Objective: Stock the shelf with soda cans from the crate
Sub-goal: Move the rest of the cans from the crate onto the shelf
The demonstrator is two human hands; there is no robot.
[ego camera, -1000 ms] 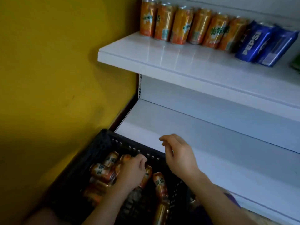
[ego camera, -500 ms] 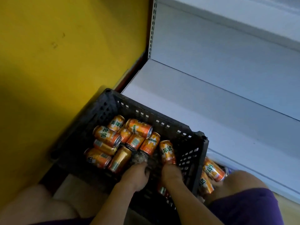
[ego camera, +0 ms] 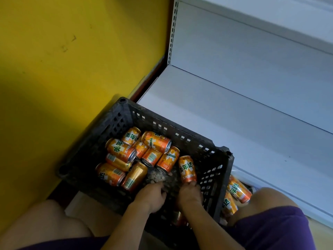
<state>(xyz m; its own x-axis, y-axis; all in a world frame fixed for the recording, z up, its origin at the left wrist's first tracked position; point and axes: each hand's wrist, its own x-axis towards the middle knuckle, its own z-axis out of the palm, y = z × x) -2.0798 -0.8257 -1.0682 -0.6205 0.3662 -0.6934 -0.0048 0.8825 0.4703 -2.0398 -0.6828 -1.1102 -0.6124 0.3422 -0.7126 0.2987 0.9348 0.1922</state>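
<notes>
While both hands reach down into the black slatted plastic crate (ego camera: 212, 147), the left hand (ego camera: 151, 196) has its fingers curled; I cannot tell whether its grip holds anything. The right hand (ego camera: 191, 194) touches the near end of one orange Mirinda soda can (ego camera: 187, 168); that grip is hidden. Beyond the fingers lies a heap of orange soda cans (ego camera: 137, 156). Farther off sits the bare white metal shelf (ego camera: 234, 112).

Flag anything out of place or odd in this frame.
Two cans lie outside the crate, on the floor against its right wall, beside the shelf. A grimy patch shows on the crate's bottom.
</notes>
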